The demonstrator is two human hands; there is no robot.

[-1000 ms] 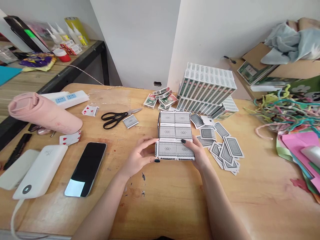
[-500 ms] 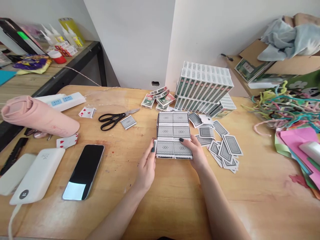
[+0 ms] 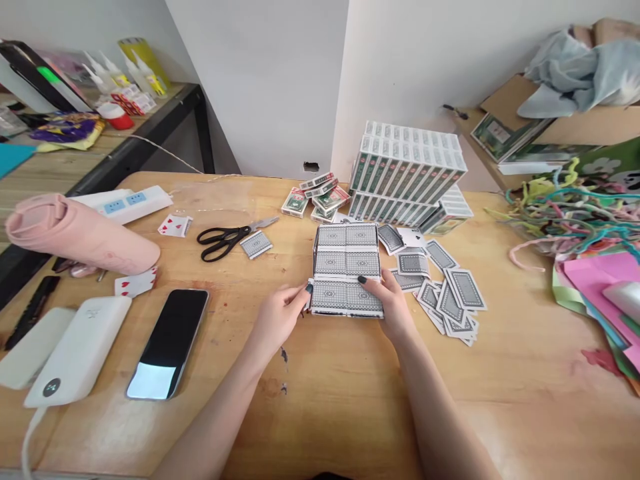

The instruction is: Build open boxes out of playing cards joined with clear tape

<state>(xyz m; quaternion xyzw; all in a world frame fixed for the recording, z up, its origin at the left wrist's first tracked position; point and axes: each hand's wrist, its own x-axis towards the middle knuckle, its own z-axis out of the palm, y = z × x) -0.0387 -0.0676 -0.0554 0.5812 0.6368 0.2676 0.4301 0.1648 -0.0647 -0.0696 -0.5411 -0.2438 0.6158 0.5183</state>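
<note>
A rectangular piece made of playing cards, with grey patterned backs in three rows of two, lies in front of me. My right hand grips its lower right side, thumb on top and the other fingers mostly hidden at the edge. At the lower left edge my left hand pinches a narrow card flap between thumb and fingers. Loose playing cards lie scattered to the right. Black-handled scissors and a cut card piece rest to the upper left.
Stacked card boxes stand at the back, beside several loose boxes. On the left are a phone, a white power bank, a pink rolled pouch and a power strip. Pipe cleaners lie right.
My left hand has turned and shifted slightly left, from fingers laid along the side edge to a pinch at the flap. My right hand and the card piece stay almost still.
</note>
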